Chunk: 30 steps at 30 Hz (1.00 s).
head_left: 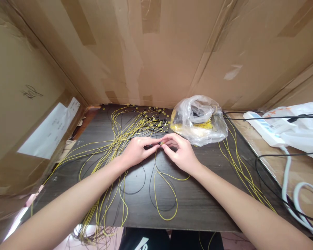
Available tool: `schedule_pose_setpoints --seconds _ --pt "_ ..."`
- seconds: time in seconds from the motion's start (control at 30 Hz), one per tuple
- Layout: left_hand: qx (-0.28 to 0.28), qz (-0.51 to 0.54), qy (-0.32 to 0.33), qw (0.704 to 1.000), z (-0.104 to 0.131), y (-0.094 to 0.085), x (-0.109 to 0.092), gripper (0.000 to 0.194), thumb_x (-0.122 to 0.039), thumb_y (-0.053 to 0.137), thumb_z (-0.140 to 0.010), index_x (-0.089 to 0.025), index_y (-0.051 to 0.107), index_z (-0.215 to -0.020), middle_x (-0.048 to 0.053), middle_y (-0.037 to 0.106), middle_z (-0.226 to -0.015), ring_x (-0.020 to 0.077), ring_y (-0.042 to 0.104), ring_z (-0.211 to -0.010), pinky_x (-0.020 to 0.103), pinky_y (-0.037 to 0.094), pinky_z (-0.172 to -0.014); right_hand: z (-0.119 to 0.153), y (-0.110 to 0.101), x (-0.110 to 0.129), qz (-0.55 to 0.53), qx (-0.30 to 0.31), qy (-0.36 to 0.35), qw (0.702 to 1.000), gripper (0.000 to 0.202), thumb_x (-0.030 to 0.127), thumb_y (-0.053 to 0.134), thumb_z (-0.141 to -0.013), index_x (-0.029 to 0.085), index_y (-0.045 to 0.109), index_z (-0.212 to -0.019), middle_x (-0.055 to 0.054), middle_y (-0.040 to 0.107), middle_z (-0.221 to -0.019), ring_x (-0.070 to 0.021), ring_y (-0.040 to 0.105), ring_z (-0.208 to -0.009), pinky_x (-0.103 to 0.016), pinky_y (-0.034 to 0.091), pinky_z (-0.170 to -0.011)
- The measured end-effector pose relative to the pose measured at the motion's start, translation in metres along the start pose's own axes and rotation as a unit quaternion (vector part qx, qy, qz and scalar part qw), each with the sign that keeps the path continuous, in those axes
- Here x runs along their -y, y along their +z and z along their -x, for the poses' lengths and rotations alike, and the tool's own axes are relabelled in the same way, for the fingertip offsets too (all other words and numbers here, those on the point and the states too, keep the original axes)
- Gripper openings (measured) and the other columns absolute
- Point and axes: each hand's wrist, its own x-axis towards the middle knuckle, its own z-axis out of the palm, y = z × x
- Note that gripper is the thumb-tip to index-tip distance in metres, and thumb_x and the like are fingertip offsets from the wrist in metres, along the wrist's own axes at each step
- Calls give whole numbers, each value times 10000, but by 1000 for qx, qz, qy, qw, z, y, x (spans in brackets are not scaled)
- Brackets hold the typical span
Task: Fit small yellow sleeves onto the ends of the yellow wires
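Left hand (140, 150) and right hand (179, 151) pinch the small tip (161, 143) of a yellow wire (167, 219), left of the plastic bag (211, 138); presumably light and limp, the wire is best gripped there.

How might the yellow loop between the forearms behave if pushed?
The yellow loop would probably flex easily, since it curves so loosely. It looks light, being so thin, and perhaps slightly springy, given its smooth bends.

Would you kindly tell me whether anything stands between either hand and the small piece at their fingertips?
Nothing visible does: the left hand and right hand meet at the small piece, both touching it. A yellow cable loops on the near side; the plastic bag sits beyond the right hand.
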Motion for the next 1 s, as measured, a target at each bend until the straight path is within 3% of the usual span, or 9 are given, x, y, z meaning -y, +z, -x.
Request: schedule_pose_setpoints --seconds 0.2,0.33,0.47,0.7,1.0 --pt "2 3 3 1000 0 0 0 249 -285 647 -958 -214 775 -1158 66 810 -1012 178 766 -814 321 615 -787 -1 0 0 -9 3 3 1000 104 220 632 -897 207 610 -998 -58 698 -960 -167 721 -817 -345 643 -776" --pt "13 24 -32 999 0 -1 -2 320 -262 674 -935 -216 709 -1249 33 813 -972 163 771 -809 302 615 -802 0 0 0 -13 0 5 1000 124 222 640 -891 203 611 -1011 -60 698 -963 -169 723 -811 -350 644 -773" --pt "24 46 -54 997 -1 -2 -5 201 -251 677 -925 -197 699 -1117 18 808 -941 147 770 -809 273 617 -808 0 0 0 -11 -1 12 1000 129 234 648 -890 206 617 -1012 -61 708 -967 -172 723 -821 -352 641 -780" --pt "23 35 -39 998 -1 -3 -6 158 -236 653 -930 -187 704 -1072 27 802 -987 152 772 -864 247 619 -768 0 0 0 -7 0 12 1000 119 234 646 -889 197 622 -1000 -64 704 -977 -167 721 -824 -334 633 -782" --pt "2 21 -9 1000 -2 -2 -7 135 -194 647 -923 -175 730 -1027 27 798 -958 134 751 -784 232 616 -724 0 0 -2 -1 2 -12 1000 104 203 651 -889 201 628 -990 -52 691 -949 -160 716 -807 -324 630 -754"
